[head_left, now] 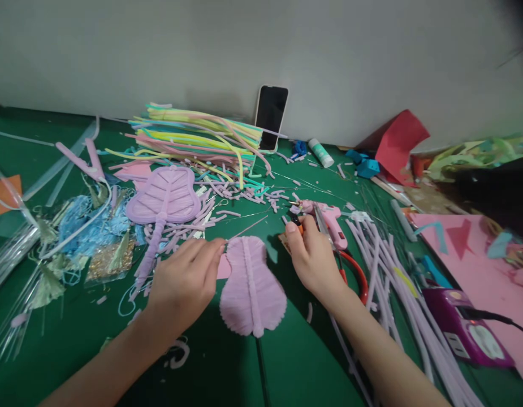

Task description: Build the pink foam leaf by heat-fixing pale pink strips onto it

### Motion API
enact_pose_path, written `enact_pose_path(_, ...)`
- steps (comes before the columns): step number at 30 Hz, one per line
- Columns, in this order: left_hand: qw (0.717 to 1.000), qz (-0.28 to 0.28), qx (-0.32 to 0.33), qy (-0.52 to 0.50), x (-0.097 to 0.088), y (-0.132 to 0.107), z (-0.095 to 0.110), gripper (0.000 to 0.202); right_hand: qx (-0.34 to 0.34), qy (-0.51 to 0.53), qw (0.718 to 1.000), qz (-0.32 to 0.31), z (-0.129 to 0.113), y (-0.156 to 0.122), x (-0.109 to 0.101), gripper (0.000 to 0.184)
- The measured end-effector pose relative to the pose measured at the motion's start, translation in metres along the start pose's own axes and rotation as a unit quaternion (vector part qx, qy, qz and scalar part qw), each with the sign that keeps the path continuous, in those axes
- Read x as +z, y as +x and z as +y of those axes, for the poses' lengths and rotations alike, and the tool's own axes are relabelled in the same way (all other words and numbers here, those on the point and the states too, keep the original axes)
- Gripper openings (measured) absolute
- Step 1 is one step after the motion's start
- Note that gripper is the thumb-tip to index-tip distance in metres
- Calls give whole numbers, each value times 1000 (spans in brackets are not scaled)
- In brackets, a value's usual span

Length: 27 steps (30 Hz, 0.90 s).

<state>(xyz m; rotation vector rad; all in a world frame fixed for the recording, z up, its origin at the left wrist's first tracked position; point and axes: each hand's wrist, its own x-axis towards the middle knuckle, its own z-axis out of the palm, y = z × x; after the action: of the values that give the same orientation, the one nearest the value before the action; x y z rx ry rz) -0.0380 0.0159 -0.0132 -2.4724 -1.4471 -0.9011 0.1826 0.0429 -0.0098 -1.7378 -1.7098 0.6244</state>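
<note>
My left hand (187, 274) is closed in a pinch at the upper left edge of a lilac fan-shaped piece (238, 294) made of fuzzy pipe cleaners. A thin pinkish wire (253, 225) runs out from its fingertips to the upper right. The lilac piece lies on the green table with a raised rib down its middle. To its right, my right hand (314, 254) curls around a small black-and-orange tool (298, 221), mostly hidden by the fingers. Just beyond that hand lie a pink glue gun (329, 217) and red-handled scissors (358, 274).
A finished-looking lilac leaf fan (165, 198) lies left, among cut pipe cleaner bits. Behind are bundled coloured pipe cleaners (197, 133), a phone (272, 116) against the wall and a glue stick (320, 152). Long lilac stems (407, 299) and a purple device (467, 328) with a cable lie right.
</note>
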Motion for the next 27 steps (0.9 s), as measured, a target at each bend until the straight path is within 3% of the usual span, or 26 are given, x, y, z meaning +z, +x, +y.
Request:
enact_pose_path(4, 1000, 11, -13, -6, -4, 2, -2, 16, 23, 47, 999, 3, -4, -2, 2, 28)
enact_pose_path(8, 999, 21, -38, -31, -10, 5, -2, 20, 43, 175, 984, -15, -15, -9, 6, 25)
enact_pose_path(14, 989, 11, -81, -126, -18, 10, 14, 21, 82, 398, 903, -136, -38, -27, 16, 25)
enact_pose_path(19, 983, 8, -65, -170, -14, 8, 27, 16, 130, 515, 840, -113, -42, -33, 24, 20)
enact_pose_path(27, 978, -17, -96, -182, -13, 5, 26, 11, 145, 529, 832, -81, -31, -25, 21, 25)
